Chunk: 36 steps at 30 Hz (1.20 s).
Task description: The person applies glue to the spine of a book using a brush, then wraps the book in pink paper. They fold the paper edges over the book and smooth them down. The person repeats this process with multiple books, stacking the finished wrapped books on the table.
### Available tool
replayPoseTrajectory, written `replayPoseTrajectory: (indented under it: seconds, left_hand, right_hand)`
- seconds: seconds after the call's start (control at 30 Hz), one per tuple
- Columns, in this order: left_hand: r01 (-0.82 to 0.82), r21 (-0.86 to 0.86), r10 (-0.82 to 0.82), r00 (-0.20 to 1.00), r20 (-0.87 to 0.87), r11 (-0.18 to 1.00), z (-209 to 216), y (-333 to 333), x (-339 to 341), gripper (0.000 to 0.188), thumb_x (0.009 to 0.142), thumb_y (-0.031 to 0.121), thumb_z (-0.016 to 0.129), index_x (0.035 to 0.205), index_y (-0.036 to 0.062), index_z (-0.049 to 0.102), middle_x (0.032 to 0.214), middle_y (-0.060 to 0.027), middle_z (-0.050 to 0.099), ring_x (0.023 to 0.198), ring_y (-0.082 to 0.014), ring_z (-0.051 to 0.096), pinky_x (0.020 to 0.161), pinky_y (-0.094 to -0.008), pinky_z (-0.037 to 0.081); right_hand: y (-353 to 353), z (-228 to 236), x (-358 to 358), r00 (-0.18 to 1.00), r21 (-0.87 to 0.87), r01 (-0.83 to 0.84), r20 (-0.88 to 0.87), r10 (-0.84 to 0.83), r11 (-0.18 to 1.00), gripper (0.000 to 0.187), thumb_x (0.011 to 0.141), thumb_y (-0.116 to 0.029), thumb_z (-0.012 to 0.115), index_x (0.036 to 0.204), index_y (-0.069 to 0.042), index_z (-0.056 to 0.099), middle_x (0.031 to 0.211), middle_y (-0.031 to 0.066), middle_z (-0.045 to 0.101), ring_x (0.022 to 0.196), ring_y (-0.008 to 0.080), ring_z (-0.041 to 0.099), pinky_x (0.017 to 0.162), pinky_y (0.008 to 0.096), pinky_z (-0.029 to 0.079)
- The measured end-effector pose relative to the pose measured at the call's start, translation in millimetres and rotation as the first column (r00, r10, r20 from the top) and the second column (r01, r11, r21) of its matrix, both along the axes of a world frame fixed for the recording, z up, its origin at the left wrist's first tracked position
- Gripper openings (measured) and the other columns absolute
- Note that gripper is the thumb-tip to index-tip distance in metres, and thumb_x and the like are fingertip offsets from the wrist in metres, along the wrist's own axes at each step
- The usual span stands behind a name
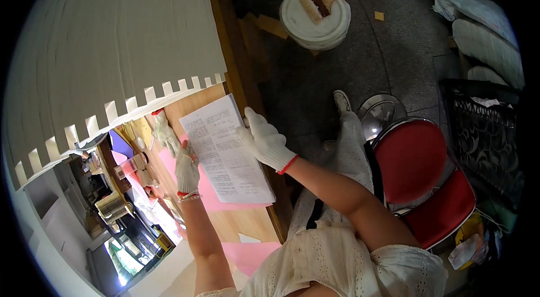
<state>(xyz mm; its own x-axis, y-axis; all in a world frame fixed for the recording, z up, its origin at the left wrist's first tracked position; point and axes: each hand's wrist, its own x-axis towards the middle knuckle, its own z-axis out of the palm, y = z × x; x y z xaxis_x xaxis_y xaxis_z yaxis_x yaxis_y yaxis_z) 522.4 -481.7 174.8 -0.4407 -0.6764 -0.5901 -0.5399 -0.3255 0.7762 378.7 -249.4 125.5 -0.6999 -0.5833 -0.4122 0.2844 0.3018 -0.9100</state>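
A stack of printed white paper (216, 151) lies at a slant on the wooden table, partly over a pink sheet (214, 201). My left hand (187, 172), in a white knit glove with a red cuff, holds the stack's left edge; reddish fingertips show beyond the glove. On the opposite edge my right hand (265, 140), gloved the same way, grips the upper right side, its thumb over the paper and its other fingers along the side. The undersides of the fingers are hidden. A loose white glove (164, 133) rests on the table, up and left of the stack.
Pale slats (118, 32) with a notched lower edge fill the upper left. On the dark floor stands a round white-topped container (304, 30) bearing a wide wooden-handled brush (318, 5). A red chair (413, 162) and a black crate (484, 139) are to my right.
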Motion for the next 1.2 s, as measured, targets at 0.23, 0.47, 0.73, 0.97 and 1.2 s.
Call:
replayPoseTrajectory:
  seconds: [0.23, 0.47, 0.73, 0.97, 1.2]
  left_hand:
    - [0.093, -0.266, -0.063, 0.991, 0.118, 0.96, -9, 10, -5, 0.059, 0.091, 0.004, 0.043, 0.144, -0.0056, 0.019, 0.149, -0.017, 0.028, 0.136, -0.0254, 0.03, 0.108, -0.0337, 0.029]
    - [0.22, -0.462, -0.075, 0.947, 0.312, 0.859, -19, 24, -29, 0.064, 0.092, 0.013, 0.054, 0.144, -0.0038, 0.021, 0.15, -0.0168, 0.026, 0.138, -0.0221, 0.027, 0.108, -0.0324, 0.029]
    - [0.266, -0.355, -0.063, 0.868, 0.492, 0.896, 15, 45, 56, 0.056, 0.091, 0.009, 0.051, 0.142, 0.0004, 0.031, 0.144, -0.0142, 0.036, 0.129, -0.0233, 0.038, 0.1, -0.0297, 0.038]
    - [0.542, -0.276, -0.373, 0.792, 0.483, 0.794, 9, 66, 149, 0.093, 0.058, -0.004, 0.08, 0.139, 0.002, 0.036, 0.142, -0.0132, 0.039, 0.129, -0.0242, 0.041, 0.102, -0.0381, 0.041]
    - [0.612, -0.475, -0.428, 0.787, 0.444, 0.633, 3, 82, 173, 0.071, 0.064, -0.008, 0.068, 0.131, 0.0005, 0.046, 0.132, -0.0126, 0.045, 0.12, -0.0246, 0.046, 0.093, -0.0374, 0.052]
  right_hand:
    - [-13, -25, -16, 0.994, -0.118, -0.019, 0.103, 0.031, 0.993, 0.048, 0.085, -0.044, 0.055, 0.112, -0.003, 0.053, 0.102, 0.0161, 0.062, 0.096, 0.0329, 0.06, 0.079, 0.0429, 0.046]
    - [-12, 5, -58, 0.96, -0.039, -0.187, 0.203, 0.191, 0.982, 0.049, 0.082, -0.044, 0.061, 0.107, -0.002, 0.054, 0.096, 0.0155, 0.062, 0.09, 0.033, 0.061, 0.076, 0.0387, 0.048]
    - [68, -5, 0, 0.937, -0.063, -0.324, 0.115, 0.33, 0.944, 0.038, 0.082, -0.037, 0.062, 0.083, 0.0, 0.056, 0.082, 0.0163, 0.061, 0.074, 0.0308, 0.061, 0.067, 0.0394, 0.046]
    - [89, 11, 51, 0.883, 0.059, -0.47, 0.038, 0.469, 0.881, 0.03, 0.085, -0.033, 0.06, 0.092, -0.004, 0.066, 0.084, 0.0113, 0.066, 0.076, 0.0253, 0.064, 0.069, 0.0346, 0.048]
    - [93, 18, 96, 0.916, 0.109, -0.381, -0.09, 0.391, 0.918, 0.022, 0.085, -0.026, 0.062, 0.087, -0.005, 0.067, 0.08, 0.0091, 0.067, 0.071, 0.0219, 0.063, 0.067, 0.0331, 0.048]
